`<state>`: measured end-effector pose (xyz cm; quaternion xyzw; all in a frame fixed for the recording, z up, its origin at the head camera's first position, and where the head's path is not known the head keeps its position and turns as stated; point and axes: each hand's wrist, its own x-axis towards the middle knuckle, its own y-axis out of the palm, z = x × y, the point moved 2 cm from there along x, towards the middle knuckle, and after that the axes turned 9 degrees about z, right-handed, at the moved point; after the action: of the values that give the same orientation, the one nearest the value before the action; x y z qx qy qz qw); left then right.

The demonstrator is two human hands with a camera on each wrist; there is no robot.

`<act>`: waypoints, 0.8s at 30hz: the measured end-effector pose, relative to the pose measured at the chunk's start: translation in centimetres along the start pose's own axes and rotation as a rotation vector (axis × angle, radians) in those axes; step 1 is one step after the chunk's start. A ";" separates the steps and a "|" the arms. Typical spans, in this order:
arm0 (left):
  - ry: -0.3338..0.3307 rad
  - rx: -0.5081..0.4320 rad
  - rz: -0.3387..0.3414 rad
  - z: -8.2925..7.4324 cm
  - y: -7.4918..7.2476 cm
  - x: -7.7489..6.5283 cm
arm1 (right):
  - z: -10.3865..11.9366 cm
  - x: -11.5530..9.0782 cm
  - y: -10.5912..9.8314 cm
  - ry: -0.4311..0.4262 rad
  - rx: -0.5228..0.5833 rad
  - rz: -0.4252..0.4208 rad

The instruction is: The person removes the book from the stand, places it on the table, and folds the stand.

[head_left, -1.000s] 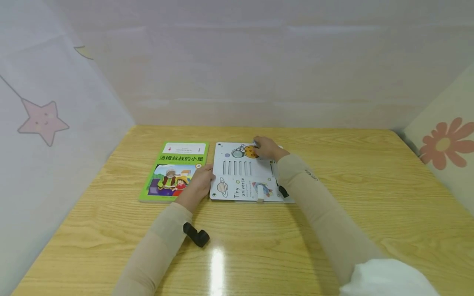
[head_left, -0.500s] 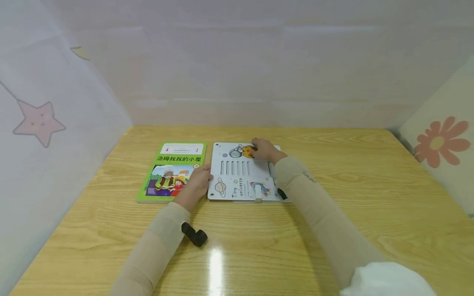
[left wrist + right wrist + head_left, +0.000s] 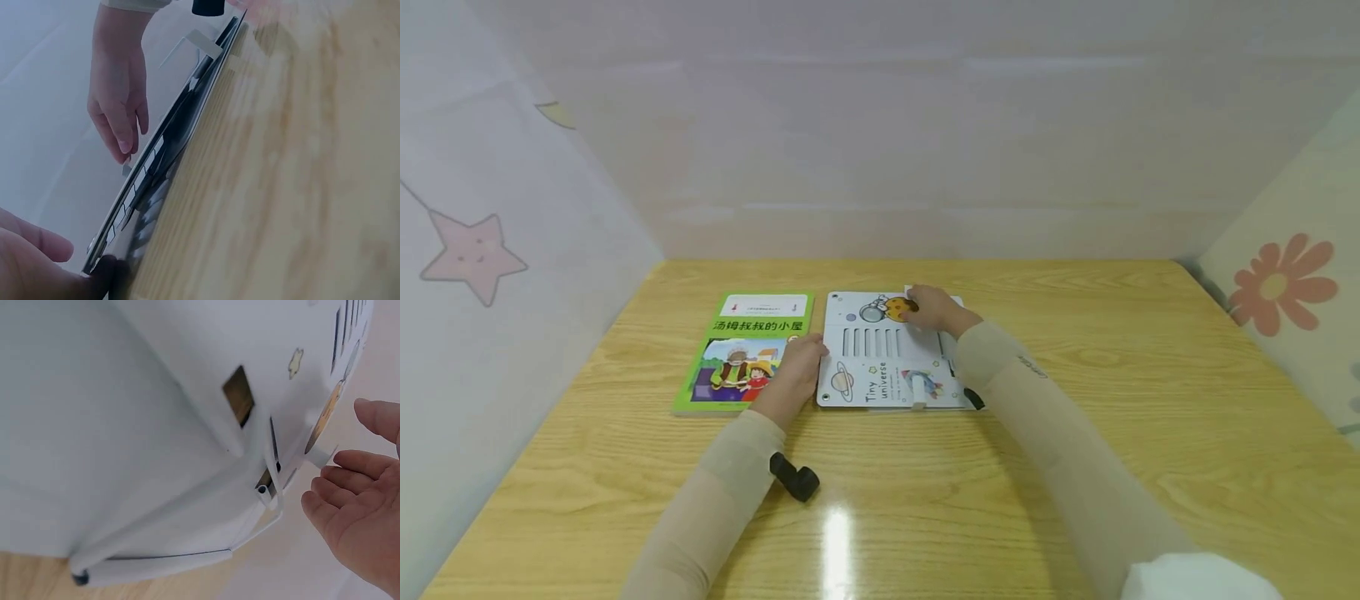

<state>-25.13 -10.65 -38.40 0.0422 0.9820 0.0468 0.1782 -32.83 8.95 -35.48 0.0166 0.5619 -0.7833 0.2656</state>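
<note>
A white book stand [image 3: 862, 373] with space drawings, slots and the words "Tiny universe" lies nearly flat on the wooden table. My left hand [image 3: 802, 364] grips its left edge; in the left wrist view, the thumb [image 3: 55, 247] shows above the board while a finger goes under it. Over the far edge, my right hand [image 3: 938, 311] reaches to a small white page clip [image 3: 320, 456]. Its fingertips are right at the clip, with the thumb apart from them. Another white clip [image 3: 918, 392] sits at the near edge. White wire legs [image 3: 169, 509] fold out beneath.
A green picture-covered book [image 3: 741, 350] lies just left of the stand, partly covered by the left hand. The wooden table [image 3: 1075, 400] extends right and toward the front. Printed cloth walls [image 3: 887, 150] enclose the back and sides.
The whole scene has shifted slightly left in the head view. The right hand has moved a little along the far edge, and the white clip there shows more. The left hand keeps its hold.
</note>
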 end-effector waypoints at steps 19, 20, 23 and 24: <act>0.055 0.364 0.079 -4.8 0.5 -1.2 | 2.0 -4.6 -2.2 -0.134 -0.041 0.027; 0.078 0.403 0.093 -5.3 0.6 -1.3 | 2.2 -4.8 -2.4 -0.141 -0.050 0.024; 0.165 0.575 0.120 -6.6 0.9 -1.4 | 2.6 -5.4 -2.7 -0.142 -0.078 0.002; 0.197 0.648 0.124 -6.9 1.0 -1.4 | 2.8 -5.6 -2.8 -0.144 -0.092 -0.014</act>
<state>-26.16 -10.30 -31.40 0.1515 0.9539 -0.2529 0.0565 -28.51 9.34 -30.19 -0.0558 0.5768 -0.7576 0.3004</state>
